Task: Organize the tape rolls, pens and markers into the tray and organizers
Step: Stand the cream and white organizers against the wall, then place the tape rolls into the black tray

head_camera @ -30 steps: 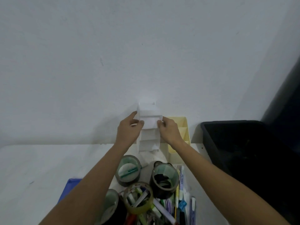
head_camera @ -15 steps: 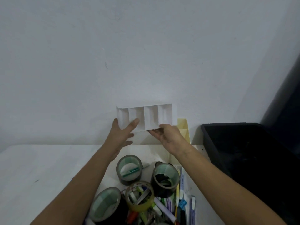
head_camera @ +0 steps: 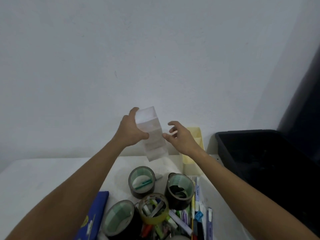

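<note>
Aloft, left hand (head_camera: 131, 132) grips white organizer (head_camera: 152, 134).

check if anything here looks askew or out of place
The white organizer is off the table, tilted in the left hand; the right hand is open beside it. Pens poke through the yellowish tape roll.

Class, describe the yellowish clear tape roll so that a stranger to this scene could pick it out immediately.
Start at the white table and find the pile of stationery at its near edge. Among the tape rolls there, the yellowish clear tape roll sits centrally. Unlike the dark rolls around it, it is see-through yellow, with pens poking through its hole.
</note>
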{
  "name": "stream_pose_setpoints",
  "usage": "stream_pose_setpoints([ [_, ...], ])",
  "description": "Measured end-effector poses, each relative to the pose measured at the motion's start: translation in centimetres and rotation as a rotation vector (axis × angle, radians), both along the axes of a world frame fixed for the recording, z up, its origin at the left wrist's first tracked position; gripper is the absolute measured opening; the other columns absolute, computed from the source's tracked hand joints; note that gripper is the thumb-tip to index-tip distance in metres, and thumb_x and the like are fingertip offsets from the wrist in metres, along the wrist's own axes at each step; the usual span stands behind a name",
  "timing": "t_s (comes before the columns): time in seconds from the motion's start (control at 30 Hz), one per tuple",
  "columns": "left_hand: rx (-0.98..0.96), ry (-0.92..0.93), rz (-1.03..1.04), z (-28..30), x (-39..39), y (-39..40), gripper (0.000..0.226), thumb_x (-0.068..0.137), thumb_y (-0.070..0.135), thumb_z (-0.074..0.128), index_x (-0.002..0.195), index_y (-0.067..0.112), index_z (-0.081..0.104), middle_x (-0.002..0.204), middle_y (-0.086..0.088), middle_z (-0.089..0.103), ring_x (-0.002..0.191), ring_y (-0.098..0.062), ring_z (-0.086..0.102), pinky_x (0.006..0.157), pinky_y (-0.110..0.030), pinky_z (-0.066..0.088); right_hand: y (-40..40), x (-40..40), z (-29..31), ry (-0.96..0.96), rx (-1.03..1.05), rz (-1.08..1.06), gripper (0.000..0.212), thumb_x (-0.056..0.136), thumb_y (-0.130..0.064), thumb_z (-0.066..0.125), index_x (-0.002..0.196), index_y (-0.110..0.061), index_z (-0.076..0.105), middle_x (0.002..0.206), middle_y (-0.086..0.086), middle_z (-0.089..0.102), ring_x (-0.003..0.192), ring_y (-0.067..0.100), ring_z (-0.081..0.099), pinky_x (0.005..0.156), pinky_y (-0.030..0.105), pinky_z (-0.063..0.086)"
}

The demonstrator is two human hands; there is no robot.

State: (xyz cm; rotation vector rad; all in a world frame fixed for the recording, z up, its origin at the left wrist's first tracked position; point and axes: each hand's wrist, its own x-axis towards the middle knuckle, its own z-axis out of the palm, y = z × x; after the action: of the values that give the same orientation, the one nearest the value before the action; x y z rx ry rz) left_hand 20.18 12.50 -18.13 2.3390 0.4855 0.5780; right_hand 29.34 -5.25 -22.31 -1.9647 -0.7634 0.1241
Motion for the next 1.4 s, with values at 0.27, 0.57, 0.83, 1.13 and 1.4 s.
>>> stream_pose_setpoints([
  [0.27,-0.042,0.157,-0.050,-2.2,2.9,0.2,0.107,0.063,0.012,0.079,0.149,0.030,0.018,0.131,-0.012,0.041,0.112,-0.030,0.049,0.082,-0.041,0.053,1.4,1.6,-1.9,-0.089,-0.237,0.091,0.042,0.098,-0.013,0.046,0.140,-0.013,0.046,0.099,0.008,0.066,0.090,0.019,0.059,0.081,0.018,0.037],
  [0.57,0.055,0.214,-0.081,-4.0,5.5,0.5,0.097,0.073,0.018,0.070,0.151,0.021,0.012,0.132,-0.013,0.046,0.117,-0.029,0.048,0.081,-0.029,0.042,2.3,1.6,-3.9,-0.106,-0.215,0.057,0.030,0.096,-0.003,0.040,0.121,0.000,0.056,0.096,0.016,0.065,0.079,0.022,0.053,0.073,0.026,0.040],
  [0.83,0.004,0.061,-0.011,-4.7,5.6,0.8,0.072,0.073,0.014,0.070,0.129,0.011,0.024,0.103,-0.008,0.052,0.087,-0.022,0.055,0.062,-0.023,0.040,3.5,1.5,-3.9,-0.131,-0.175,0.026,0.025,0.093,-0.003,0.045,0.113,-0.004,0.060,0.075,0.003,0.061,0.061,0.010,0.046,0.062,0.019,0.036],
  [1.13,0.007,0.186,0.021,-3.1,4.2,-0.4,0.101,0.071,0.016,0.073,0.144,0.021,0.003,0.125,-0.015,0.038,0.084,-0.020,0.051,0.068,-0.030,0.044,2.8,0.7,-2.5,-0.106,-0.205,-0.071,0.029,0.094,-0.004,0.049,0.121,0.002,0.059,0.090,0.017,0.065,0.070,0.019,0.053,0.070,0.023,0.043],
  [1.4,0.112,0.294,0.086,-0.7,-4.5,-2.7,0.072,0.080,0.029,0.066,0.141,0.016,0.030,0.137,-0.013,0.037,0.096,-0.020,0.049,0.075,-0.029,0.039,0.3,-2.8,-0.7,-0.171,-0.402,0.182,0.019,0.088,-0.017,0.058,0.092,-0.004,0.070,0.088,0.008,0.070,0.074,0.018,0.063,0.062,0.022,0.047],
])
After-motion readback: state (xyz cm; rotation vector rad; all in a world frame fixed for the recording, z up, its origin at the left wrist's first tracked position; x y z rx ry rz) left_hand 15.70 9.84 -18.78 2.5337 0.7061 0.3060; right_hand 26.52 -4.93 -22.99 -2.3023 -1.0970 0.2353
